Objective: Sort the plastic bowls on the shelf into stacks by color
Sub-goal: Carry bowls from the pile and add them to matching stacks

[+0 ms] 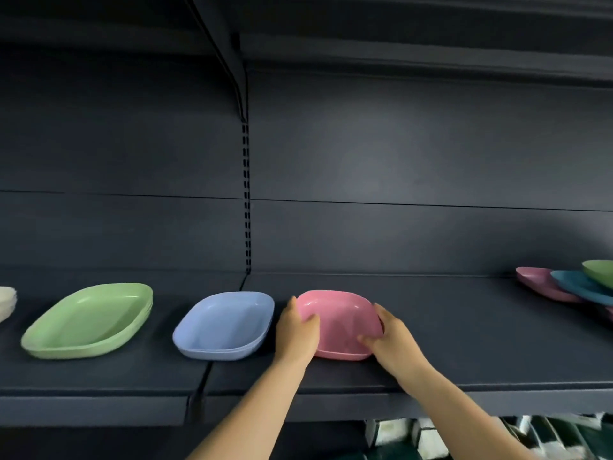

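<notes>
Gripping the pink bowl (pixel 340 322) from both sides, the two hands sit low and centre in the frame. The left hand (pixel 296 330) curls round the bowl's left rim with its thumb hooked over the edge; the right hand (pixel 389 333) clamps the right rim, thumb lying inside near the lower corner. The bowl rests on, or just above, the shelf (pixel 464 343); which of the two cannot be told.

Judging by its thin walls and glossy finish, the bowl should be light, stiff and a little slippery, unlikely to break if dropped. The rounded-square rim offers a good lip, so opposite edges, as held now, look the surest hold; one hand on a single edge would probably do.

Just left of the left hand sits the blue stack (pixel 225 325), close enough that a sideways move could nudge it. Further left lies the green stack (pixel 89 322), and a whitish stack (pixel 7 302) shows partly at the left edge. At the right edge of the frame, well apart from the hands, an unsorted pile (pixel 570 285) of pink, teal and green bowls leans overlapped.

Bare shelf stretches between the pink bowl and that pile, giving open room for sliding or setting down. Its front lip runs just under the wrists, so anything set too near could tip off. An upper shelf (pixel 414 54) hangs well above, leaving generous lifting height.
</notes>
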The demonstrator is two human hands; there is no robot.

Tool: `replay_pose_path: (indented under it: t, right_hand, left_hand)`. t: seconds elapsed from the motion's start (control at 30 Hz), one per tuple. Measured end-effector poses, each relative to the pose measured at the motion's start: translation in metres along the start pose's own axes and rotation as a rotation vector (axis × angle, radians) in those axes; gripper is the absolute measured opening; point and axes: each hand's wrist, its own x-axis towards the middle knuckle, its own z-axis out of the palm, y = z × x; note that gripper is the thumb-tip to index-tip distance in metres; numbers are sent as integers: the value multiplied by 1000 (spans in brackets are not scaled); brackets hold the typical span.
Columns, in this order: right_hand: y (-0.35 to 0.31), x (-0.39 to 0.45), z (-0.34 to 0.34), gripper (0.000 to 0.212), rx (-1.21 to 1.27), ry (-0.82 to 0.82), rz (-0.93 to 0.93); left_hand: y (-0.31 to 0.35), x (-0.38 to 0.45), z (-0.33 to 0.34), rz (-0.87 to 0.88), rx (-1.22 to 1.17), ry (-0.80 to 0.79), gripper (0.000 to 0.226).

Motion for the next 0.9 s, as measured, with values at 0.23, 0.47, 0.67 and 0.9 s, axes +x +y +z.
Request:
replay_pose_path:
  t: [0.23,0.47,0.67,0.9]
  right_hand:
    - [6,5,0,54,-26,-2,-28]
    - [-2,-2,-1,52,38,25,-39]
    - [-8,-13,4,59,100,177,-57]
    - [-2,-40,-30,40,-512,208,-398]
  left_hand:
    - [-6,7,7,19,91,28,62]
    - [-7,7,3,20,78,-9,67]
    - [-5,2,3,60,-14,27,65]
    - [5,-6,-2,498,345,140,37]
